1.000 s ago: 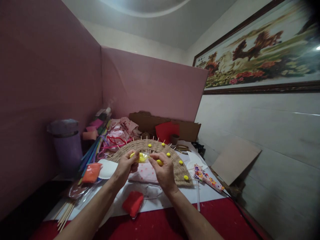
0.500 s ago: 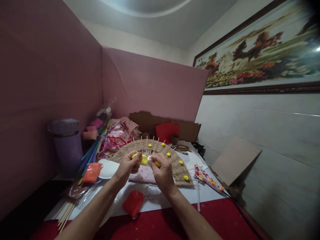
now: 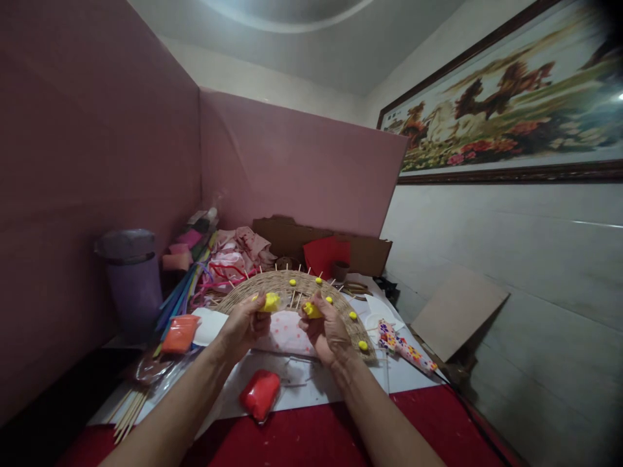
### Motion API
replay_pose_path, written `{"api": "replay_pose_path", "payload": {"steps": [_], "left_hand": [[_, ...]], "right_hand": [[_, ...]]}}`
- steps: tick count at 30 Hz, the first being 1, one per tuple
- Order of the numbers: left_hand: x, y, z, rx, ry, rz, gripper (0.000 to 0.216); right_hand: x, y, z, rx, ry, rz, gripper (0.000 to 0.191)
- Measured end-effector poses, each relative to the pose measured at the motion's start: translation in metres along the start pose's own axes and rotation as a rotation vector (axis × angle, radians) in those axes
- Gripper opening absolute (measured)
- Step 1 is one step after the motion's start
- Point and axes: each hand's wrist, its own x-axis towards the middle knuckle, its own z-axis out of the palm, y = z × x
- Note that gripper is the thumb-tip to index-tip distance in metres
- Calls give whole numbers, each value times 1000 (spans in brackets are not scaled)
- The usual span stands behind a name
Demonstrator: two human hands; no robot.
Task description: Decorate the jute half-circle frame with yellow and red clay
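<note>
My left hand [image 3: 241,327] is closed on a clear packet of yellow clay [image 3: 271,301]. A separate lump of yellow clay [image 3: 311,310] is pinched in my right hand [image 3: 331,334], a short gap away from the packet. Both hands are raised over a half-round woven rope piece [image 3: 263,280] with small sticks poking out along its curved edge. Several yellow clay dots [image 3: 363,346] sit on its band. Behind and between my hands lies a white cloth with pink dots [image 3: 285,331].
A red clay packet [image 3: 260,394] lies nearest me, with an orange packet [image 3: 180,334] to the left. Wooden sticks [image 3: 130,414] are at front left. A flower-patterned glue gun [image 3: 406,350] lies right, its cord trailing. A purple bin [image 3: 134,285] stands at far left.
My hands have drawn apart, the right one moving rightward and turning. The yellow clay is now in two pieces, one in each hand, and the dotted cloth shows more between them.
</note>
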Motion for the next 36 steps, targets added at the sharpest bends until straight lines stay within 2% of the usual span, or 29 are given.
{"api": "replay_pose_path", "payload": {"steps": [4,10,16,21,24,30,33,36], "left_hand": [[2,-2,-3,2,18,-16,35],[3,-3,-5,16,14,-14,35],[2,-3,-4,6,15,-20,38],[-1,-3,0,-56,-28,-104,36],[-2,-3,3,-80,-61,-166,34],[-3,-4,5,-87,-31,-212,38],[-3,-6,5,-77,-37,-201,38],[-2,-8,3,-49,-44,-194,38]], "right_hand": [[-2,-3,-1,105,9,141,20],[-3,-3,-1,109,-10,210,22],[-1,5,-1,-1,-97,157,33],[0,11,-3,-212,22,91,44],[0,13,-3,-362,63,-25,38],[-8,16,2,-765,-21,-490,13],[-13,18,2,-912,-62,-617,17],[-16,18,1,-953,-75,-659,26]]}}
